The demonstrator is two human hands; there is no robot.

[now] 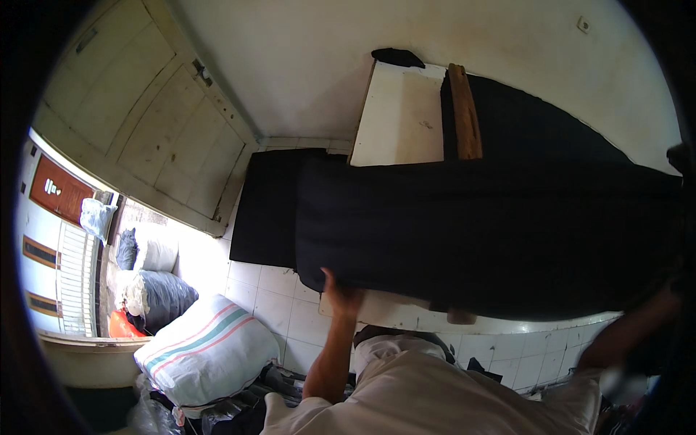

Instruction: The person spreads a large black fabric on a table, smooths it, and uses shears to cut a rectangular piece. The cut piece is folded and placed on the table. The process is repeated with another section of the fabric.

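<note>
A wide length of black cloth [464,232] stretches across the table in front of me, its near edge toward my body. At its near left corner my left hand [342,296] grips that edge, thumb up against the cloth and the other fingers hidden beneath. My right arm reaches to the far right end of the same cloth; my right hand [673,291] is in dark shadow at the picture's rim, and its fingers do not show clearly. Beyond the cloth, a wooden bar [465,112] lies on more dark fabric [536,119] on the white tabletop [402,116].
Another black piece [264,210] extends past the table's left end. A small black cloth [398,57] sits at the far table corner. On my left, a stuffed white striped sack [206,351] stands near an open doorway, with several bundles outside. A wooden door [145,109] swings inward.
</note>
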